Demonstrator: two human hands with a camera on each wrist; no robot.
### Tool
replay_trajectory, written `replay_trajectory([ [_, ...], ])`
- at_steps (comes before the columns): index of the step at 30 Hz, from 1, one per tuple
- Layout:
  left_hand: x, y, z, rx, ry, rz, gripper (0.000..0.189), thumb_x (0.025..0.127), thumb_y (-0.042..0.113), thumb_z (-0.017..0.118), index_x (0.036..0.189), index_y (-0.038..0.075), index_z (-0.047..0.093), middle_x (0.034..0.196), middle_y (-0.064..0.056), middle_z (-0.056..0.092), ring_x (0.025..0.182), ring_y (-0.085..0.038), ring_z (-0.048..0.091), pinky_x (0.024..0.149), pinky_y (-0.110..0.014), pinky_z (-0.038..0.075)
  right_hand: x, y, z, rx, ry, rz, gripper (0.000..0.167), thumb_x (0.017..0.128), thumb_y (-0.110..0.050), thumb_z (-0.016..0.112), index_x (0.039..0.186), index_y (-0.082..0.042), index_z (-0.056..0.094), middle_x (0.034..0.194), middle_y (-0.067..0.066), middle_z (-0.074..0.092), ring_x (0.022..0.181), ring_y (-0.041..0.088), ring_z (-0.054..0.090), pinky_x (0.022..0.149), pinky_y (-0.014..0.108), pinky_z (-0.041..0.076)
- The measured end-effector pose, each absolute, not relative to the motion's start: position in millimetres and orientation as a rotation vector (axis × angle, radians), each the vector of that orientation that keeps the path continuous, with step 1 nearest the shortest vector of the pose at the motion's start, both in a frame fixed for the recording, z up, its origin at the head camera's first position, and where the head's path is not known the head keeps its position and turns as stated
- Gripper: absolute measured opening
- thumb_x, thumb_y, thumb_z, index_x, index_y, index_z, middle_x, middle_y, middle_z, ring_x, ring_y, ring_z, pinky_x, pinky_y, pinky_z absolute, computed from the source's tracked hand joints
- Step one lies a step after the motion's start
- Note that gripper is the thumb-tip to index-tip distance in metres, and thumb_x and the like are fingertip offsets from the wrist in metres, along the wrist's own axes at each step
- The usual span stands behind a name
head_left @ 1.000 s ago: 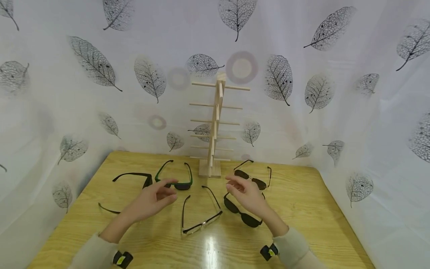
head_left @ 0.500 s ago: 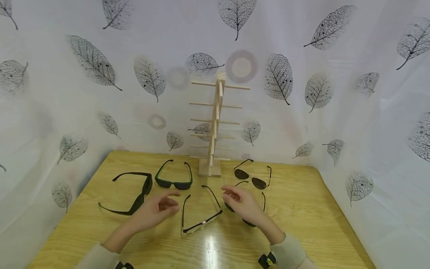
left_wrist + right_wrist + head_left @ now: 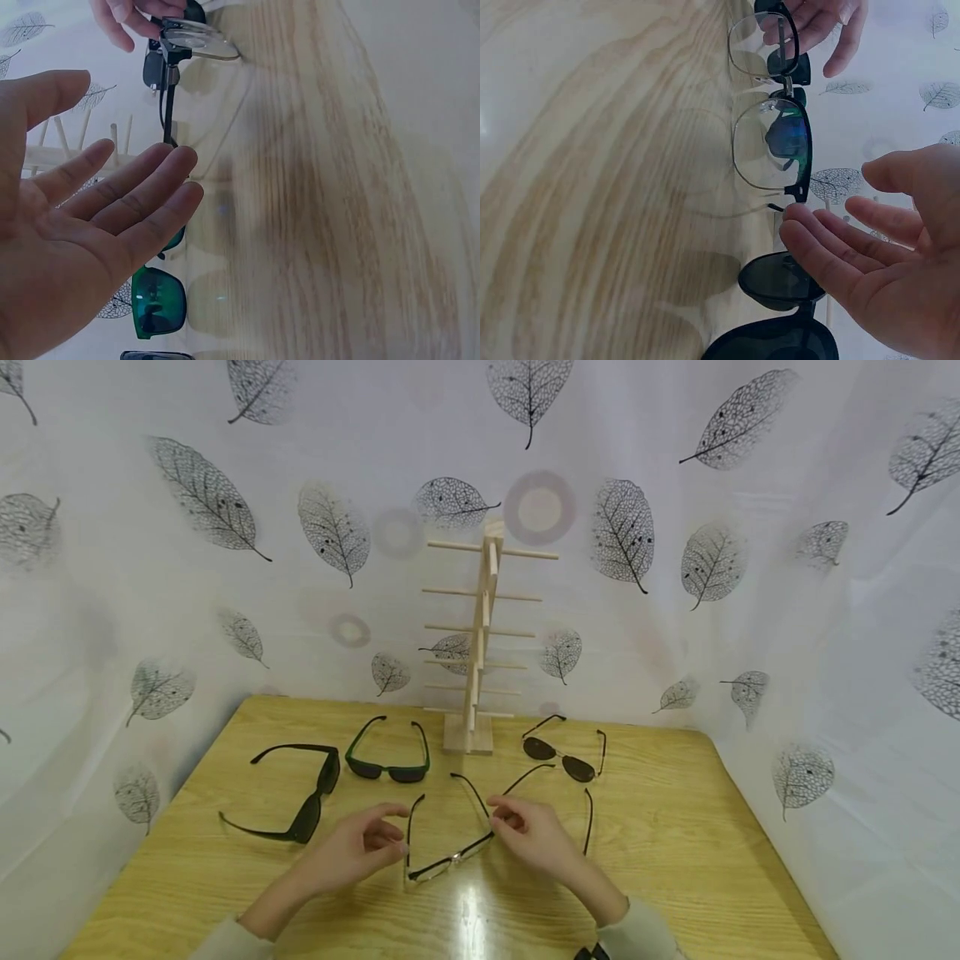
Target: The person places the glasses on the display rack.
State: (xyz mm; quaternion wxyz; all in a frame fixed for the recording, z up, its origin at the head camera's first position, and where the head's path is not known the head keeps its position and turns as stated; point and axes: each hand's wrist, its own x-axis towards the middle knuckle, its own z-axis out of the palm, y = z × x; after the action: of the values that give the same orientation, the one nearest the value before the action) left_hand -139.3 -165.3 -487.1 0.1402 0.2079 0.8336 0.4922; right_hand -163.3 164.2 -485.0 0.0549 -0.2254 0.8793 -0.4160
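Observation:
Clear half-rim eyeglasses (image 3: 456, 857) lie with temples spread on the table, lenses toward the person. My left hand (image 3: 352, 852) is beside their left temple, fingers loosely bent and thumb apart; nothing is in its grasp. On the other side, my right hand (image 3: 534, 839) is at the right end of the frame, its fingertips very near the hinge; whether they touch it I cannot tell. That hand hides the lenses of black sunglasses (image 3: 588, 822) in the head view, while a dark lens (image 3: 780, 281) shows in the right wrist view.
Black sunglasses (image 3: 306, 820) lie at left, with green-framed sunglasses (image 3: 408, 774) behind. Thin-framed aviator sunglasses (image 3: 578, 768) are at back right. A wooden rack (image 3: 478, 681) with several pegs stands at the table's rear. Leaf-patterned curtain (image 3: 420, 410) surrounds the table (image 3: 660, 827).
Both hands have moved toward the person and closer to the clear eyeglasses. The left hand has uncovered the black sunglasses at left; the right has moved off the aviators.

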Motion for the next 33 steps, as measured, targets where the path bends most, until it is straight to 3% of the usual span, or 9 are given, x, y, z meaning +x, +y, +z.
replay_trajectory([
  [16, -133, -159, -503, 0.643, 2.302, 1.475, 0.049, 0.101, 0.023, 0.073, 0.144, 0.003, 0.059, 0.111, -0.009, 0.075, 0.096, -0.010, 0.073, 0.082, -0.022, 0.059, -157, 159, -499, -0.673, 2.633, -1.255, 0.035, 0.105, -0.019, 0.065, 0.132, 0.002, 0.069, 0.107, 0.010, 0.076, 0.087, 0.010, 0.071, 0.074, 0.020, 0.058],
  [24, -130, -155, -507, 0.645, 2.248, 1.494, 0.047, 0.099, 0.020, 0.075, 0.140, 0.000, 0.061, 0.107, -0.006, 0.074, 0.088, -0.007, 0.071, 0.077, -0.021, 0.059, -154, 157, -504, -0.634, 2.548, -1.310, 0.032, 0.107, -0.016, 0.061, 0.132, 0.002, 0.069, 0.107, 0.014, 0.078, 0.081, 0.017, 0.074, 0.065, 0.021, 0.057],
  [33, -130, -152, -511, 0.623, 2.211, 1.501, 0.045, 0.100, 0.019, 0.074, 0.138, -0.002, 0.062, 0.101, -0.006, 0.075, 0.085, -0.009, 0.071, 0.075, -0.022, 0.058, -154, 159, -508, -0.602, 2.542, -1.324, 0.034, 0.108, -0.021, 0.060, 0.133, 0.001, 0.069, 0.105, 0.010, 0.078, 0.080, 0.015, 0.073, 0.060, 0.022, 0.054],
])
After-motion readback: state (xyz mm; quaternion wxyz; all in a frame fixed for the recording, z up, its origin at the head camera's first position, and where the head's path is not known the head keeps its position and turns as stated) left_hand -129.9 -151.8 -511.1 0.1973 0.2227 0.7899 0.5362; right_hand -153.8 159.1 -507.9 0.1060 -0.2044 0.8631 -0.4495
